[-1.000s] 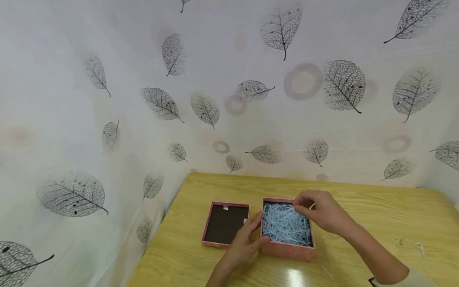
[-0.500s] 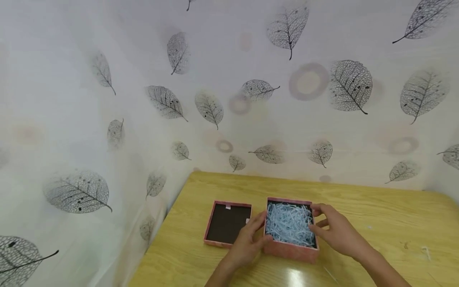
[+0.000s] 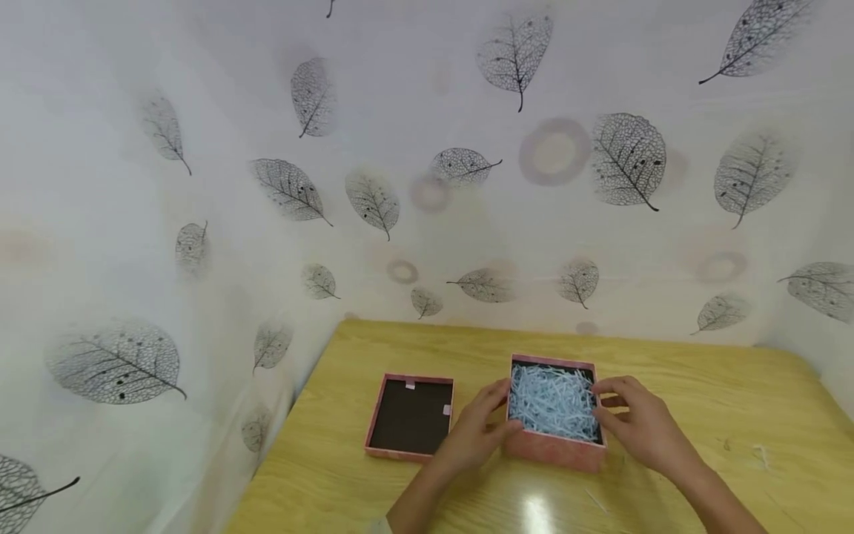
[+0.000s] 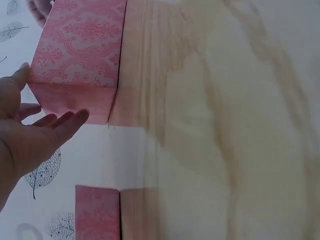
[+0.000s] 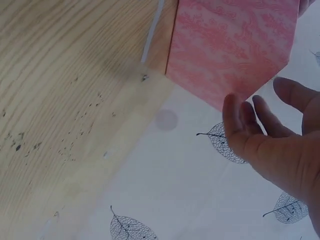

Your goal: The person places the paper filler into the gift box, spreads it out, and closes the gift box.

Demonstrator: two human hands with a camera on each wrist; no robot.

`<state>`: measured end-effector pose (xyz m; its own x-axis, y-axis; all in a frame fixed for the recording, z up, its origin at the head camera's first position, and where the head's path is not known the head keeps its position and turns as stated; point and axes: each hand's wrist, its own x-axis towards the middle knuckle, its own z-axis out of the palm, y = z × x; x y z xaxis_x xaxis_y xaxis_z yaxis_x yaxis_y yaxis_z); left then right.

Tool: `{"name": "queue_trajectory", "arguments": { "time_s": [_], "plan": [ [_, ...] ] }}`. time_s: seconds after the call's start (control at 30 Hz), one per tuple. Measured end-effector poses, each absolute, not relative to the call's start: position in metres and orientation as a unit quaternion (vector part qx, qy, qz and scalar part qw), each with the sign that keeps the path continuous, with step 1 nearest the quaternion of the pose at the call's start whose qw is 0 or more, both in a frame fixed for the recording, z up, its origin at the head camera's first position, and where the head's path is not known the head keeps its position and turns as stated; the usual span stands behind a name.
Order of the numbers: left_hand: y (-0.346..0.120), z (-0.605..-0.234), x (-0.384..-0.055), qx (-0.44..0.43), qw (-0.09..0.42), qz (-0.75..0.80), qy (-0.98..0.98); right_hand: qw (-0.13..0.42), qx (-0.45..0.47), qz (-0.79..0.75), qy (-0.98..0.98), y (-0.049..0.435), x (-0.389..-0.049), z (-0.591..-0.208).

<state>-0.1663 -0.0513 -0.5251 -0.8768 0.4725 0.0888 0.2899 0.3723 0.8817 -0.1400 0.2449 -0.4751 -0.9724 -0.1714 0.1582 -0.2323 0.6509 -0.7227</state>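
Note:
A pink patterned box (image 3: 555,454) stands on the table with its top uncovered, full of blue shredded paper (image 3: 552,400). My left hand (image 3: 472,437) lies along the box's left side, thumb near the front left corner and fingers extended against the wall. At the right rim, the fingertips of my right hand (image 3: 640,423) touch or nearly touch the box, loosely bent. In the left wrist view, the fingers (image 4: 75,125) spread beside the box's wall. Contact at the right wall is unclear in the right wrist view.
A pink-edged lid (image 3: 409,417) with a dark inside lies upturned left of the box. Scraps of pale paper (image 3: 762,456) are on the wooden table (image 3: 373,348). A leaf-patterned curtain (image 3: 427,111) hangs behind and at the left.
The box has shifted right and slightly away, farther from the lid, with my left hand following. My right hand has come down from over the paper's far corner to the box's right side.

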Motion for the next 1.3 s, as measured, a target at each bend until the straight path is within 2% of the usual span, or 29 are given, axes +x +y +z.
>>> {"name": "queue_trajectory", "arguments": {
  "time_s": [0.13,0.23,0.37,0.5,0.6,0.7,0.8,0.93,1.1,1.3],
  "plan": [
    [-0.079,-0.520,-0.166,0.212,0.066,0.549,0.806,0.087,0.105,0.427,-0.894,0.222,-0.136,-0.468],
    [-0.113,-0.513,-0.164,0.188,0.038,0.563,0.804,0.064,0.111,0.519,-0.845,0.197,-0.132,-0.460],
    [-0.161,-0.502,-0.165,0.149,0.063,0.601,0.783,-0.072,0.107,0.670,-0.731,0.160,-0.129,-0.450],
    [-0.207,-0.498,-0.169,0.111,0.094,0.636,0.758,-0.205,0.097,0.733,-0.642,0.127,-0.129,-0.449],
    [-0.237,-0.500,-0.171,0.085,0.108,0.647,0.750,-0.258,0.114,0.734,-0.618,0.105,-0.132,-0.460],
    [-0.259,-0.504,-0.172,0.058,0.142,0.660,0.735,-0.297,0.109,0.731,-0.605,0.090,-0.137,-0.475],
    [-0.272,-0.512,-0.174,0.038,0.199,0.693,0.692,-0.315,0.070,0.740,-0.591,0.081,-0.144,-0.491],
    [-0.279,-0.524,-0.176,0.020,0.252,0.722,0.644,-0.297,0.031,0.757,-0.582,0.070,-0.153,-0.512],
    [-0.283,-0.533,-0.175,0.015,0.259,0.723,0.640,-0.291,0.030,0.751,-0.592,0.059,-0.157,-0.528],
    [-0.285,-0.529,-0.166,0.021,0.252,0.705,0.663,-0.302,0.088,0.700,-0.642,0.049,-0.151,-0.516]
  ]
}}
